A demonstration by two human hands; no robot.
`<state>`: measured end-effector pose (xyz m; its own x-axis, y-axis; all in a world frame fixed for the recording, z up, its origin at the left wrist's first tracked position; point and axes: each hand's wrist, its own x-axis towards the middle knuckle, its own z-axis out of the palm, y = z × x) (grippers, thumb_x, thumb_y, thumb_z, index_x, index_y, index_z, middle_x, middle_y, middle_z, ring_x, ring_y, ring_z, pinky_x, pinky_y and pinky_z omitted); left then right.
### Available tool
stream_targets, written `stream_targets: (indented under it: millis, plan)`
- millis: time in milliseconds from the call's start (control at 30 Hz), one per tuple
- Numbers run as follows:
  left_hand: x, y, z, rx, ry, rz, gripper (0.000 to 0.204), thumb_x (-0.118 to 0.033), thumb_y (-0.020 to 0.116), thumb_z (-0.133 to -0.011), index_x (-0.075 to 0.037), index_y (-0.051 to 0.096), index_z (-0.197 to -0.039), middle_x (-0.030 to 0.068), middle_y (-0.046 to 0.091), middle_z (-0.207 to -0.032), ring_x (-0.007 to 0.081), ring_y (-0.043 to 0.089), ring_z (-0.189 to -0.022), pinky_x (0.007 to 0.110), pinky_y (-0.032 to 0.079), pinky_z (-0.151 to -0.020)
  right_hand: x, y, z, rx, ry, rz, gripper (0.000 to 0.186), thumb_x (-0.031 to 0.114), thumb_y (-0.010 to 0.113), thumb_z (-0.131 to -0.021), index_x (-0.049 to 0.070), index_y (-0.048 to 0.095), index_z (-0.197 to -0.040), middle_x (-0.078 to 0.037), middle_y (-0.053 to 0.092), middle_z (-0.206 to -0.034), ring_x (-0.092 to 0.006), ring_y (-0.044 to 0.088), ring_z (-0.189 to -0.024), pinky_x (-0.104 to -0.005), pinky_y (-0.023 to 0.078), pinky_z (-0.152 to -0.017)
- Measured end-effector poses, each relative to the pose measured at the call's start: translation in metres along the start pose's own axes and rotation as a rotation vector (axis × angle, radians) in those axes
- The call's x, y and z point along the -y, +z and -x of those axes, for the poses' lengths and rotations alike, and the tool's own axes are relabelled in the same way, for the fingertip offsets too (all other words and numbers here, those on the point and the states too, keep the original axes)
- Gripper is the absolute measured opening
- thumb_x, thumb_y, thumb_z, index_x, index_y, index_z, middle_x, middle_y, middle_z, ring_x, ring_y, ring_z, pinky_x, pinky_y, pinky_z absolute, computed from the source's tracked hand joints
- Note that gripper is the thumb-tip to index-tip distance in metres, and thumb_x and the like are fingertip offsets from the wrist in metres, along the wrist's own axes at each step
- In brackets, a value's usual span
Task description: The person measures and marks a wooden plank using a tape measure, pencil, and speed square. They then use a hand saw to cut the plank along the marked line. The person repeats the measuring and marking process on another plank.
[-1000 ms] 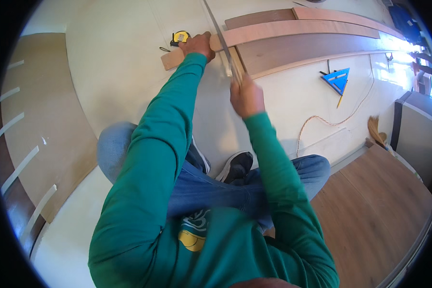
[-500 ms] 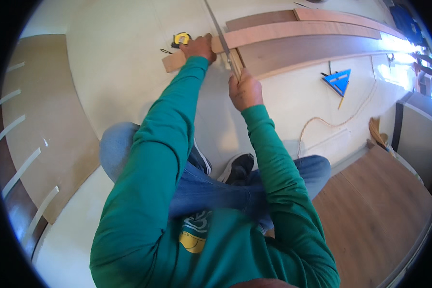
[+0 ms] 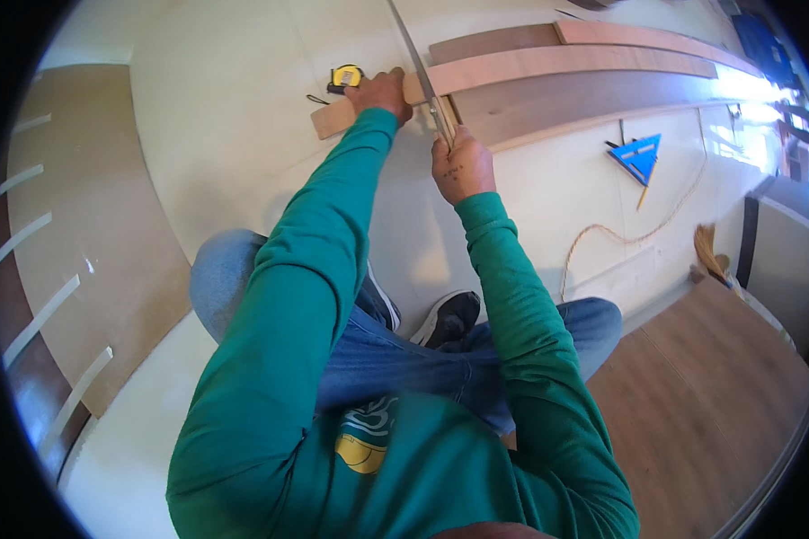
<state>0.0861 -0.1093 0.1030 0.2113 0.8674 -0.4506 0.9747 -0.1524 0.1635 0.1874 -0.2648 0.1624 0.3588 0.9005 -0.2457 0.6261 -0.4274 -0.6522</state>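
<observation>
Pushed slightly farther since the earlier frame: your right hand [image 3: 463,169], clasping the saw [image 3: 413,54], blade near-to-far across the left-right plank [image 3: 512,69], just right of your left hand [image 3: 382,94], its grip unclear.

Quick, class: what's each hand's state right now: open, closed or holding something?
Left hand: on a wooden strip; grip cannot be told.
Right hand: closed, holding a saw.
</observation>
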Motion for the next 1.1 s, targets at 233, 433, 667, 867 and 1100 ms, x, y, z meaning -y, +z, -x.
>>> stream_targets:
  millis: [233, 433, 667, 867, 1100]
  plan:
    - [0.012, 0.004, 0.01, -0.023, -0.056, 0.052, 0.038, -0.018, 0.075, -0.085, -0.02, 0.068, -0.122, 0.0091, 0.073, -0.122, 0.0348, 0.064, -0.121, 0.055, 0.04, -0.099, -0.015, -0.075, 0.165, 0.15, 0.163, -0.111, 0.036, 0.02, 0.064, -0.1, 0.0, 0.06, -0.129, -0.031, 0.071, -0.088, -0.0517, 0.07, -0.083, -0.0582, 0.057, -0.074]
    - [0.015, 0.008, 0.008, -0.029, -0.014, 0.026, 0.05, -0.02, 0.077, -0.081, -0.022, 0.065, -0.13, 0.0087, 0.075, -0.118, 0.0356, 0.068, -0.114, 0.062, 0.043, -0.1, -0.032, -0.036, 0.102, 0.122, 0.035, -0.073, 0.034, 0.023, 0.064, -0.1, -0.001, 0.062, -0.125, -0.031, 0.071, -0.089, -0.0524, 0.069, -0.082, -0.0577, 0.057, -0.074]
    - [0.012, 0.003, 0.011, -0.089, 0.047, -0.039, 0.062, -0.038, 0.086, -0.078, -0.016, 0.063, -0.132, 0.0106, 0.074, -0.123, 0.035, 0.067, -0.119, 0.062, 0.044, -0.101, -0.006, 0.005, 0.01, 0.046, 0.048, -0.02, 0.037, 0.029, 0.062, -0.099, 0.0, 0.062, -0.122, -0.033, 0.071, -0.091, -0.0531, 0.068, -0.089, -0.0596, 0.056, -0.082]
    - [0.014, 0.006, -0.001, -0.083, 0.083, 0.011, 0.054, -0.035, 0.081, -0.081, -0.015, 0.064, -0.129, 0.0127, 0.075, -0.119, 0.0349, 0.071, -0.114, 0.054, 0.054, -0.095, 0.002, 0.001, 0.008, 0.073, 0.074, -0.043, 0.033, 0.029, 0.062, -0.099, 0.002, 0.062, -0.12, -0.033, 0.071, -0.093, -0.053, 0.068, -0.091, -0.06, 0.056, -0.082]
    - [0.006, 0.007, -0.005, 0.009, 0.107, -0.019, 0.048, -0.033, 0.076, -0.081, -0.013, 0.066, -0.123, 0.0142, 0.077, -0.113, 0.0351, 0.073, -0.109, 0.049, 0.058, -0.092, -0.027, -0.032, 0.095, 0.102, 0.105, -0.103, 0.031, 0.025, 0.062, -0.101, 0.001, 0.062, -0.121, -0.032, 0.071, -0.093, -0.053, 0.068, -0.088, -0.0604, 0.055, -0.08]
